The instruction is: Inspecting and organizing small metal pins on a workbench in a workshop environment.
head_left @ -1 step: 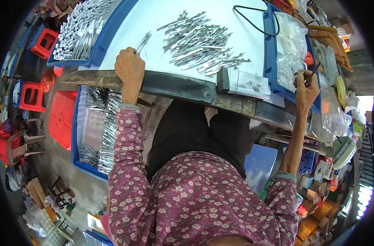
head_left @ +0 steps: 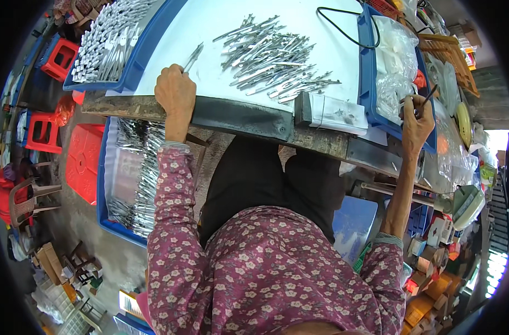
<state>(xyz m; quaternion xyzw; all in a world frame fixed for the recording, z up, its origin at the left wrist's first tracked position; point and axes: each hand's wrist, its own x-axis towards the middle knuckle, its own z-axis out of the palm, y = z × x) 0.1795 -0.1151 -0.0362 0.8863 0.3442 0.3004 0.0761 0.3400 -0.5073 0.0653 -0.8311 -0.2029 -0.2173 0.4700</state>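
My left hand (head_left: 175, 91) is closed at the near left of the white tabletop (head_left: 193, 44). Slim pointed silver metal pieces (head_left: 194, 57) stick out past its fingers. To their right lies a loose pile of similar slim metal pieces (head_left: 271, 58); their exact kind is too small to tell. Over the near edge of a blue tray (head_left: 367, 84) my right hand (head_left: 416, 116) is closed on a thin dark rod-like tool (head_left: 431, 92) that points up and right. Clear plastic bags (head_left: 394, 56) fill that tray.
A small block with a white top (head_left: 338, 113) sits at the table's front edge. Upper left, a blue bin (head_left: 123, 84) holds many white-ended metal pieces. Below it, another blue bin (head_left: 102, 195) contains metal pieces. Red stools (head_left: 42, 131) stand left; a lamp head (head_left: 467, 207) is right.
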